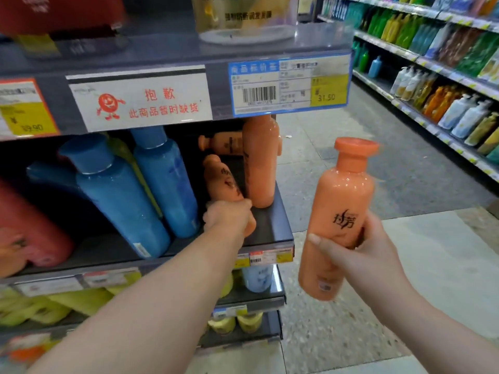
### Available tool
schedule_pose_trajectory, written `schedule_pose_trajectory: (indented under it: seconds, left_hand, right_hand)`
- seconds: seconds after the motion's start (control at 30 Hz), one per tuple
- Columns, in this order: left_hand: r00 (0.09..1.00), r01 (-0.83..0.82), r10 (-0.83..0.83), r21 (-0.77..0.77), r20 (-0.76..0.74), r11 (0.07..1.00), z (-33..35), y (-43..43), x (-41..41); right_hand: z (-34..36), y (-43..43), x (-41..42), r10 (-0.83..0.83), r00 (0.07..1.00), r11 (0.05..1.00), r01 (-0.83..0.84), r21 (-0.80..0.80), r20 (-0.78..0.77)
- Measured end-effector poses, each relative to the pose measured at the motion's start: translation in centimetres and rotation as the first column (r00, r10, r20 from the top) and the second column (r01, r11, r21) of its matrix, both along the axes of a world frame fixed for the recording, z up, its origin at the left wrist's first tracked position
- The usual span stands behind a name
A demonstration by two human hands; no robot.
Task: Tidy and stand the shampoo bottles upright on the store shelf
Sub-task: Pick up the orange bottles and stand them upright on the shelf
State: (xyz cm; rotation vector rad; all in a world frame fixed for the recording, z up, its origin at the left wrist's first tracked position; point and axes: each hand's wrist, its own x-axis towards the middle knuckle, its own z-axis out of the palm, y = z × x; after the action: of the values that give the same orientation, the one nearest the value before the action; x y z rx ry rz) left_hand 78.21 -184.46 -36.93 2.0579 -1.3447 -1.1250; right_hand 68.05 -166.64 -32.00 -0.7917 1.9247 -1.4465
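1. While the right hand [359,255] holds one orange bottle [343,195] up in the air beside the shelf [272,228], the left hand [229,217] reaches in to a tipped bottle [220,176] on that shelf, seen from the head camera.
2. The step now looks like fixing the orange row. One standing bottle [260,163] is already upright at the shelf's end. The tipped bottle leans just beside it, and a third one [221,143] lies on its side behind.
3. Next, the left hand needs to push the tipped bottle up straight and make room, so the held bottle can go down on its flat bottom.
4. The right hand's fingers and thumb wrap round the middle of the orange bottle, cap up.
5. The left hand is blurry, but its fingers seem curled round the low end of the tipped bottle.
6. The blue bottles [118,195] lean too, so they still need fixing.
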Motion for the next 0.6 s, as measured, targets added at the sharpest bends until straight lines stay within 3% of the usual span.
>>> schedule_pose_trajectory:
  seconds: [0.1,0.27,0.6]
  left_hand:
    - [0.983,-0.116,0.119,0.029,-0.143,0.993,0.3,1.6,0.8]
    - [0.88,-0.171,0.054,-0.209,-0.472,0.963,2.0,5.4,1.6]
    - [0.769,-0.043,-0.104,-0.213,-0.631,0.976,3.7,12.1,5.6]
  right_hand:
    - [0.3,-0.8,-0.6,0.049,0.999,0.999,-0.049,-0.009,-0.008]
    - [0.8,-2.7,-1.0,0.127,0.991,0.991,-0.128,-0.029,-0.032]
    - [1.4,-5.6,0.2,0.269,0.963,0.962,-0.269,-0.045,-0.02]
